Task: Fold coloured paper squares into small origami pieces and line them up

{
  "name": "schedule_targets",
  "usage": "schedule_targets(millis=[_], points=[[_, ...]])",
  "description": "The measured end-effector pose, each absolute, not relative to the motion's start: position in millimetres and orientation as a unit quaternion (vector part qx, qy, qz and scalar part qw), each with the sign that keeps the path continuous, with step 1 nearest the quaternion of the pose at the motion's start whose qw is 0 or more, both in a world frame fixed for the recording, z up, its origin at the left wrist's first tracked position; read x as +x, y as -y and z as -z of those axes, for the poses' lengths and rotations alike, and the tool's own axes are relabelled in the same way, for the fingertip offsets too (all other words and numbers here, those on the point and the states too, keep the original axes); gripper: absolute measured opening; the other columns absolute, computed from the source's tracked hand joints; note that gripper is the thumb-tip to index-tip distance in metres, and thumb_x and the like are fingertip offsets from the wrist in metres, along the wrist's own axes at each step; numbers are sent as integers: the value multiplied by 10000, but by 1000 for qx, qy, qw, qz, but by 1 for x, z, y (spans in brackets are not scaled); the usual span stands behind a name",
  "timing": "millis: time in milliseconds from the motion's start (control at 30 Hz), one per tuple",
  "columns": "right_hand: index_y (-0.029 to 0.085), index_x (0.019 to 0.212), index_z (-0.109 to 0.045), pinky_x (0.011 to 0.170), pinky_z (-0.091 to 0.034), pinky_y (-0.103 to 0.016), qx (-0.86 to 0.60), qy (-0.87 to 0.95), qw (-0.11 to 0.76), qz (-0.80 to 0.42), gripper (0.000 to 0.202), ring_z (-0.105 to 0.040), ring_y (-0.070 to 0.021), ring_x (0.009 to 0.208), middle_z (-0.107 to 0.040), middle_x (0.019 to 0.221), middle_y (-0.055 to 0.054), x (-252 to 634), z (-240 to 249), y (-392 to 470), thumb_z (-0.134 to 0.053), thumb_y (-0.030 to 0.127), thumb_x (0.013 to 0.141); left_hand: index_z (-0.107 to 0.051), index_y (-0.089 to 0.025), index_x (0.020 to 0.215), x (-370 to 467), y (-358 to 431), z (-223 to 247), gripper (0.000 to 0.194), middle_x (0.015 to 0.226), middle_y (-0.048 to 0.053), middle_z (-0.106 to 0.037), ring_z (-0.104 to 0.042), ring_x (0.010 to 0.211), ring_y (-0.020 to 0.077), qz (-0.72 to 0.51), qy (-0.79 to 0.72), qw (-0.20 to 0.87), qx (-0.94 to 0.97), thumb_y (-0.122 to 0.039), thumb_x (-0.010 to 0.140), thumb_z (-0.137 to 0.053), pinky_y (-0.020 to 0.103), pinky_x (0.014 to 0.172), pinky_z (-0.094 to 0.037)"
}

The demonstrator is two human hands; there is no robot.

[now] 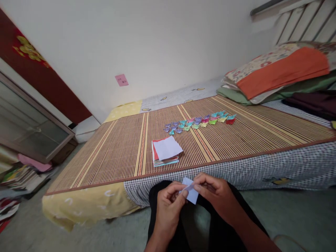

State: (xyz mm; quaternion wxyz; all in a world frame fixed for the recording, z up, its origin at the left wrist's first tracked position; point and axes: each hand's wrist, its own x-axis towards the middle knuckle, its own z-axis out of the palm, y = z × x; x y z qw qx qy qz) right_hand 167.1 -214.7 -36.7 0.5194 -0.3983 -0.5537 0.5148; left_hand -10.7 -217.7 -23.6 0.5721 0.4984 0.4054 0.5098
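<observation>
A small folded piece of pale bluish-white paper is held over the person's lap, just off the bed's front edge. My left hand pinches its left side between thumb and fingers. At the paper's upper right edge, my right hand also pinches it. Beyond the hands, a stack of square paper sheets lies on the striped mat, a white sheet on top with red showing beneath. Farther back stand rows of small folded paper pieces in several colours.
Folded bedding with an orange panel is piled at the back right of the bed, beside dark cloth. A glass-fronted cabinet stands at the left, near a pile of books on the floor. A pink note is on the wall.
</observation>
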Motion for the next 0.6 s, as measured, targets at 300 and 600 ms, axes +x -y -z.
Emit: schedule_targets(millis=[300, 600], points=[[205, 780, -610, 656, -446, -285, -430, 594, 524, -433, 202, -560, -165, 708, -573, 752, 6, 158, 44, 214, -623, 304, 955, -700, -161, 800, -7, 225, 26, 316, 675, -2, -598, -516, 633, 131, -517, -462, 524, 494, -462, 882, -746, 229, 606, -423], [211, 792, -601, 650, -449, -272, -422, 584, 532, -445, 216, -559, -159, 714, -576, 772, 11, 157, 48, 215, -648, 333, 963, -589, -191, 818, -4, 225, 29, 291, 666, -36, -541, -485, 614, 117, -520, -463, 521, 494, -433, 922, -712, 214, 586, -402]])
